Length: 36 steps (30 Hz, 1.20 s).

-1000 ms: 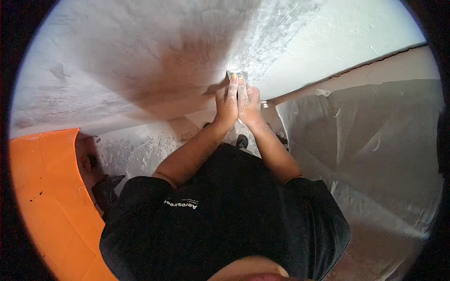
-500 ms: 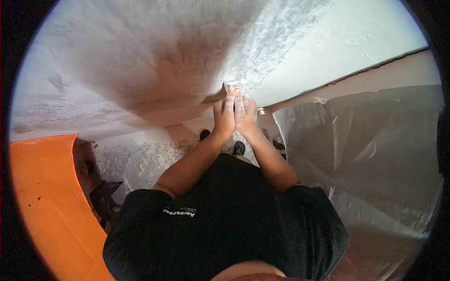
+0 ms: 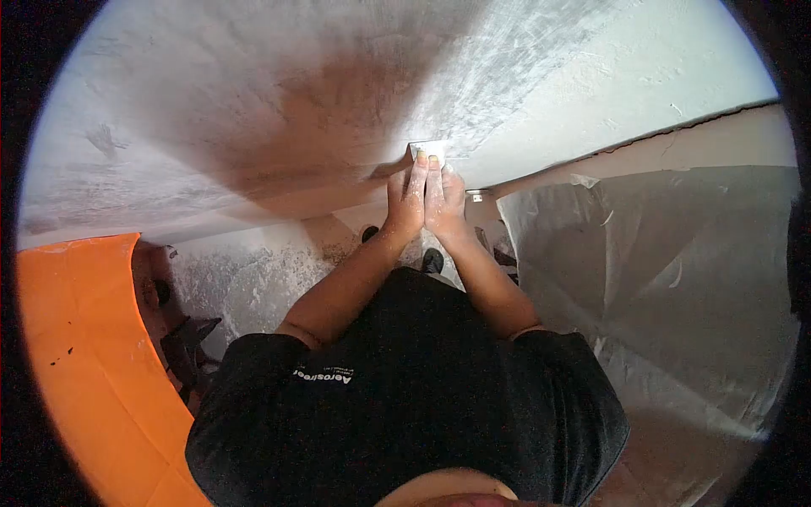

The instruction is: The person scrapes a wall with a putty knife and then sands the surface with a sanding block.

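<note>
My left hand (image 3: 406, 203) and my right hand (image 3: 445, 204) are side by side, white dust on the fingers of both. Together they press a small, pale, flat sanding pad (image 3: 416, 148) against the grey-white plastered wall (image 3: 253, 93). The fingertips point up and lie on the pad, covering most of it. Only its top and left edge show clearly. Whitish streaks mark the wall above the pad, and a dark shadow spreads over the surface to its left.
An orange sheet (image 3: 89, 338) stands at the left, near dark objects (image 3: 190, 338). Grey crumpled sheeting (image 3: 659, 253) covers the right side. A dark crack (image 3: 667, 137) runs along the wall's lower right edge. My shoe (image 3: 432, 260) stands on the dusty floor (image 3: 245, 283).
Both hands and the pad sit slightly farther right and a little higher in the view. The view itself has tilted a little. The hold on the pad looks the same.
</note>
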Available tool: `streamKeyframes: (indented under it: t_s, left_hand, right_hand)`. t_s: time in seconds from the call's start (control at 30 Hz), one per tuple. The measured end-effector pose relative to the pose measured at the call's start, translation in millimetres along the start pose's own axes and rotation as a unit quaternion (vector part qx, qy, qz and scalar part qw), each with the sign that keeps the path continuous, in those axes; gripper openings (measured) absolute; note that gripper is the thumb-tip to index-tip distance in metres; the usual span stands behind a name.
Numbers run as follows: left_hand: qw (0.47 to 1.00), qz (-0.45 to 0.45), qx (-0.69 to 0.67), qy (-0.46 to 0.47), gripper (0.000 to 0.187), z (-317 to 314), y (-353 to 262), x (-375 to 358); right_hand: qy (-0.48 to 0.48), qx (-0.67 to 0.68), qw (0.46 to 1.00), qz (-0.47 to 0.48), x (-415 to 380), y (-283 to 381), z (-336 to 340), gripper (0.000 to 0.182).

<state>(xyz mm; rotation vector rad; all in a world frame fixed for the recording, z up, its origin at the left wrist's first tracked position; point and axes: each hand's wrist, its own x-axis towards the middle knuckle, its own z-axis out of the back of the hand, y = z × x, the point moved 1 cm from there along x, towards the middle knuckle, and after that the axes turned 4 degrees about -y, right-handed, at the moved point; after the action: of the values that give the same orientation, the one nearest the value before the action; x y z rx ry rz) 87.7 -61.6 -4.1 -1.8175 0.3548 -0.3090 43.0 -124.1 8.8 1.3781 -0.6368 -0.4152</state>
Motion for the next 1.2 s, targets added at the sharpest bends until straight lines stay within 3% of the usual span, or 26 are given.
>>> streamKeyframes:
  t_s: [0.07,0.37,0.47,0.57,0.63,0.9,0.97,1.2]
  left_hand:
    - [0.999,0.034,0.014,-0.001,0.033,2.5,5.5,-2.9]
    - [1.0,0.016,0.008,-0.018,0.037,-3.9,-12.3,-0.8]
    - [0.999,0.014,-0.008,-0.033,0.037,-5.0,-4.8,-2.6]
    - [0.998,0.035,0.025,-0.044,0.038,-4.5,-9.3,-5.9]
    - [0.998,0.026,0.017,-0.055,0.037,-5.9,-8.8,-5.1]
    - [0.997,0.073,0.009,-0.04,0.034,-1.7,-9.7,-10.3]
    - [0.999,0.002,0.0,-0.055,0.034,-4.3,-5.0,-3.4]
    - [0.999,0.026,0.0,-0.026,0.035,-8.3,-21.1,-0.5]
  right_hand:
    - [-0.006,-0.005,1.0,0.026,-1.1,1.3,0.0,0.033]
    - [0.012,-0.022,0.999,-0.02,2.3,10.8,-1.0,0.035]
    - [-0.046,-0.013,0.998,0.045,2.5,9.6,-3.1,0.041]
    - [-0.021,-0.003,0.999,0.029,-0.1,6.9,-0.7,0.043]
    - [0.016,-0.021,0.999,-0.03,-0.7,10.5,2.3,0.039]
    - [0.02,-0.032,0.999,-0.034,-4.0,1.6,1.5,0.039]
    - [0.021,-0.036,0.999,-0.03,2.7,0.9,0.5,0.039]
    - [0.021,-0.014,1.0,-0.005,4.6,19.6,3.5,0.036]
